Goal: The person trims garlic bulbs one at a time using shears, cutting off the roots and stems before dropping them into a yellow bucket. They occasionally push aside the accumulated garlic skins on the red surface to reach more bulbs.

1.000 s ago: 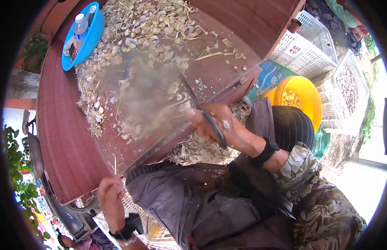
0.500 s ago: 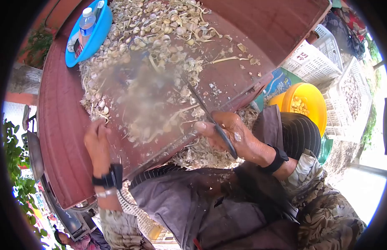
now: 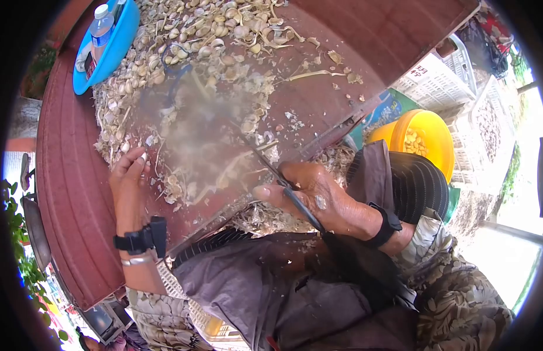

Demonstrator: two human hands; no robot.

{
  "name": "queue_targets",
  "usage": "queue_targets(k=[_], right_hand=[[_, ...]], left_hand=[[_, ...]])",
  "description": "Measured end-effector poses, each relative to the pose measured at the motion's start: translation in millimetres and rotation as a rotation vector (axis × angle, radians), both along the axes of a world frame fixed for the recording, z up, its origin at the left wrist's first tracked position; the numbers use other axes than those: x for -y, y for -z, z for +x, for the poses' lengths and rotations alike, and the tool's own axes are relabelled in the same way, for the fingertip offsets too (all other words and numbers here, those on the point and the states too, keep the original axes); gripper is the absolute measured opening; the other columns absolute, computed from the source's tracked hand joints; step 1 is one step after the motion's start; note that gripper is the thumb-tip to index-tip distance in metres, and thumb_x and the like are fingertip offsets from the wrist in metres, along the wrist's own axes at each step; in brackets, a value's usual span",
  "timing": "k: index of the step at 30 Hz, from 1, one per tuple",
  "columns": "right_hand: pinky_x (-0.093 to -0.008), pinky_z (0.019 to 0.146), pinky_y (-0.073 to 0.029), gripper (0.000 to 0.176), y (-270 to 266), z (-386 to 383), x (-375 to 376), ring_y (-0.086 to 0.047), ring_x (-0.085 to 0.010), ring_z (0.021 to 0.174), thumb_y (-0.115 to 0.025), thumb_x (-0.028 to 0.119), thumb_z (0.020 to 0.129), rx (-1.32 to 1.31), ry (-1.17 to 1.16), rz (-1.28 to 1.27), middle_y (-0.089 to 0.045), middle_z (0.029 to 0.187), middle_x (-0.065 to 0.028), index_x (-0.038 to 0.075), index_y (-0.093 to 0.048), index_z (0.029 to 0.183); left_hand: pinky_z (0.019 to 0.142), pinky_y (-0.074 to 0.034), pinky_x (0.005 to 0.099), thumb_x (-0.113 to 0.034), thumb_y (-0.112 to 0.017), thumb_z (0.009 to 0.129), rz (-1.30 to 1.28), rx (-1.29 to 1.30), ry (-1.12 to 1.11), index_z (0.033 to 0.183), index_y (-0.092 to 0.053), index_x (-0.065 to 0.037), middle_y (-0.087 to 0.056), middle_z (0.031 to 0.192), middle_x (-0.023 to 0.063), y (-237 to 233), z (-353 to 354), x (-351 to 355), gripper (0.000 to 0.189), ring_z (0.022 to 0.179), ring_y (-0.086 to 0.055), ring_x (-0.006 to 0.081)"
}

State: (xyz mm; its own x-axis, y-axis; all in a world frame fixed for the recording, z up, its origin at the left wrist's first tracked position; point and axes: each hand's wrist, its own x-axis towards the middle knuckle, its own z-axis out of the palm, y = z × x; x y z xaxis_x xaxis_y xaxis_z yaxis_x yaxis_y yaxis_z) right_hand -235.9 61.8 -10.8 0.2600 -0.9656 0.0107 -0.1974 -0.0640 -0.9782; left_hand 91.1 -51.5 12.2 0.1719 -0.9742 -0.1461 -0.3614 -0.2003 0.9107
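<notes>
Now I see that the left hand (image 3: 126,178) has reached the garlic heap (image 3: 128,86), just beyond its fingertips — these pinch, it seems, one pale clove (image 3: 144,157), so a piece is taken; the right hand (image 3: 330,196) grips a dark tool (image 3: 305,209).

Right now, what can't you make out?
Head view: middle of the garlic heap, lost in hazy blur.
Head view: far tip of the dark tool in the right hand, fading into that blur.
Head view: pale spot at the left hand, too small to identify.
Head view: part of the yellow bucket, behind the striped trouser leg.
Head view: blue basin, cut by the top edge.
</notes>
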Motion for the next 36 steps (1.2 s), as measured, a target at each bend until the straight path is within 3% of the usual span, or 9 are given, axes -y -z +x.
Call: queue_targets(k=[1,8,9,12,13,16,28,33,36], right_hand=[[-0.0402,0.057,-0.038,0.038,1,1,-1,-0.037,-0.0316,0.059,-0.063,0.029,0.09,0.01,-0.006,-0.005,-0.042,0.068,-0.0248,-0.006,-0.051,0.078],[-0.0429,0.058,-0.039,0.032,20,9,-4,-0.044,-0.0397,0.063,-0.063,0.022,0.088,0.105,-0.001,-0.106,-0.045,0.07,-0.026,-0.006,-0.051,0.08],[-0.039,0.054,-0.04,0.029,18,11,-4,-0.053,-0.0319,0.058,-0.064,0.021,0.087,0.18,-0.018,-0.047,-0.051,0.064,-0.0196,-0.004,-0.053,0.079],[-0.0254,0.048,-0.036,0.034,-8,12,-4,-0.048,-0.0077,0.058,-0.06,0.034,0.09,0.408,-0.097,0.425,-0.052,0.067,-0.0012,0.0,-0.06,0.091],[-0.0244,0.043,-0.038,0.024,-13,16,-5,-0.051,-0.0078,0.05,-0.065,0.024,0.085,0.568,-0.038,0.419,-0.056,0.061,-0.0016,0.002,-0.058,0.076],[-0.0234,0.043,-0.038,0.024,-20,9,-7,-0.051,-0.0073,0.051,-0.064,0.023,0.084,0.688,-0.071,0.44,-0.055,0.061,-0.0017,0.002,-0.058,0.076],[-0.0262,0.042,-0.04,0.019,-8,23,-18,-0.051,-0.0091,0.05,-0.062,0.012,0.085,0.682,0.229,0.196,-0.056,0.062,-0.0051,-0.003,-0.053,0.078],[-0.0257,0.04,-0.041,0.026,-7,20,-14,-0.052,-0.0108,0.048,-0.064,0.02,0.087,0.741,0.22,0.353,-0.055,0.06,-0.0051,-0.002,-0.054,0.077],[-0.0248,0.041,-0.041,0.031,-19,8,-9,-0.052,-0.0109,0.048,-0.066,0.026,0.088,0.763,0.15,0.364,-0.054,0.059,-0.0041,0.0,-0.055,0.076]], left_hand=[[0.059,-0.041,0.0182,-0.006,-0.057,0.088,0.012,-0.207,-0.013,0.107,-0.065,-0.001,-0.063,0.089,-0.001,-6,-12,-13,0.021,0.072,-0.055,0.0051],[0.059,-0.038,0.0162,-0.006,-0.06,0.086,-0.099,-0.298,0.048,0.11,-0.062,-0.001,-0.064,0.092,0.0014,-12,-80,-73,0.025,0.072,-0.053,0.0028],[0.066,-0.044,0.0187,-0.006,-0.061,0.084,-0.07,-0.333,0.072,0.107,-0.064,-0.001,-0.066,0.093,0.0036,-15,-87,-83,0.024,0.075,-0.057,0.0058],[0.084,-0.046,0.0272,-0.008,-0.062,0.084,0.015,-0.448,0.242,0.112,-0.061,0.001,-0.064,0.105,0.0067,-19,-112,-111,0.029,0.094,-0.059,0.0126],[0.085,-0.046,0.0276,-0.008,-0.064,0.085,-0.018,-0.454,0.268,0.113,-0.062,0.0,-0.064,0.104,0.0073,-17,-121,-119,0.029,0.094,-0.06,0.0137],[0.087,-0.046,0.0271,-0.009,-0.063,0.087,-0.04,-0.463,0.225,0.115,-0.061,-0.001,-0.064,0.106,0.0079,-20,-143,-137,0.03,0.095,-0.06,0.0141],[0.066,-0.048,0.0268,-0.01,-0.056,0.091,-0.082,-0.656,-0.114,0.123,-0.056,-0.003,-0.061,0.105,0.0047,-3,-191,-153,0.032,0.078,-0.055,0.0112],[0.062,-0.044,0.0281,-0.009,-0.056,0.091,0.157,-1.043,-0.126,0.127,-0.052,-0.003,-0.06,0.098,0.0044,-3,-188,-133,0.037,0.07,-0.049,0.0131],[0.059,-0.047,0.0264,-0.011,-0.054,0.092,0.127,-1.018,-0.032,0.124,-0.053,-0.002,-0.06,0.097,0.0055,-5,-187,-130,0.033,0.071,-0.053,0.0127]])
